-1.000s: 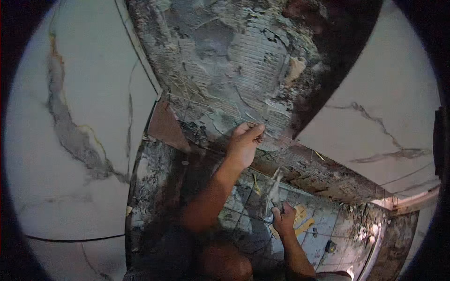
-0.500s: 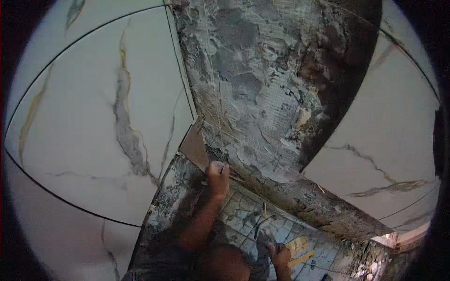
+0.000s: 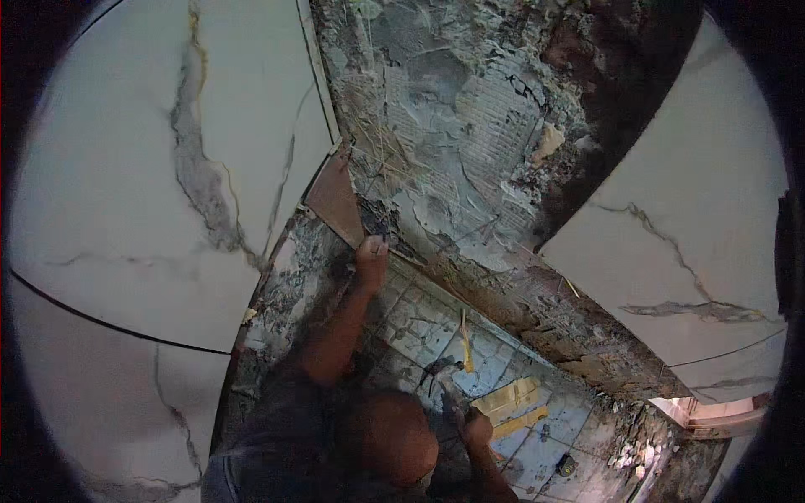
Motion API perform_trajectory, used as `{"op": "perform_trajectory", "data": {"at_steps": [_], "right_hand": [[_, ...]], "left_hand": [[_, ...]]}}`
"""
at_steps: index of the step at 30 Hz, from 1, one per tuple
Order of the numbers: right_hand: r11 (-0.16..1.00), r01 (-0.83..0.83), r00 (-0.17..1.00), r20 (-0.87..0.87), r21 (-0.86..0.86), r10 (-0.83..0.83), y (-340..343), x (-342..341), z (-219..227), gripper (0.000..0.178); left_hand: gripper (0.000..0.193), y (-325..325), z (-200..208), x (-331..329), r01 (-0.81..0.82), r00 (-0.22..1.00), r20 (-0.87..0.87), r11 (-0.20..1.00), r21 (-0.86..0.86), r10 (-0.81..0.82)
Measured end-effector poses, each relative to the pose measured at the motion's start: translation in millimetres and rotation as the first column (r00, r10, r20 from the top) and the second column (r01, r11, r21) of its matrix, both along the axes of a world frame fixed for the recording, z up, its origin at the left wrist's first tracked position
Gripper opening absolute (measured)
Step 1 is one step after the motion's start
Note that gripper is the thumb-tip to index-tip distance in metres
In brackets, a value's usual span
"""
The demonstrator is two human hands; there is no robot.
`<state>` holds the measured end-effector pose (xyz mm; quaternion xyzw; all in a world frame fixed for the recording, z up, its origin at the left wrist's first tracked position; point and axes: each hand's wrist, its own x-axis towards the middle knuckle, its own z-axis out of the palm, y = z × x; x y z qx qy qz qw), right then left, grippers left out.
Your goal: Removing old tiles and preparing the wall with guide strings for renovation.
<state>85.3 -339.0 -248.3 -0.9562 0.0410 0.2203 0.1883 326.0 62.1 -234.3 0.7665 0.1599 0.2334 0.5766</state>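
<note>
1. Two bare hands are at work in a rough, dim corner: the left hand (image 3: 372, 264) up beside a mortar-crusted ledge (image 3: 537, 298), the right hand (image 3: 477, 429) lower, over a tiled floor (image 3: 407, 323).
2. The right hand is wrapped around the handle of a hammer-like tool (image 3: 449, 388), its dark head pointing away from the person.
3. The left hand's fingers are curled in, just beside the lower tip of a reddish-brown triangular piece (image 3: 337, 201); I cannot tell whether they pinch anything.
4. By my reckoning, a blow from the tool near the ledge could catch those bare fingers, since nothing visible shields them.
5. Jarring could also shake flakes off the rough wall (image 3: 453, 142), or chip the veined white panel (image 3: 126, 193) at left, whose edge meets the triangular piece.
6. A bare knee (image 3: 394, 444) sits between the forearms and could crowd the tool's path.
7. Flat yellow pieces (image 3: 507, 401) lie by the right hand, with pale rubble (image 3: 641, 448) farther right; both could make for poor footing.
</note>
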Motion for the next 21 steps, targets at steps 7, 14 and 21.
{"op": "perform_trajectory", "data": {"at_steps": [7, 14, 21], "right_hand": [[0.998, -0.070, 0.998, 0.000, 0.005, 0.070, 6, -5, -1, 0.058], [1.000, 0.015, 1.000, -0.018, -0.011, -0.015, -1, -4, -7, 0.055], [0.996, -0.086, 0.995, 0.041, -0.006, 0.086, -6, -11, -53, 0.058]], "left_hand": [[0.032, 16, 4, 47, -0.125, 0.991, -0.051, 0.991, 0.050, 0.127], [0.042, 8, 31, 46, 0.168, 0.980, -0.090, 0.979, -0.113, -0.179], [0.027, 21, 39, 41, 0.206, 0.969, 0.179, 0.956, -0.208, -0.170]]}}
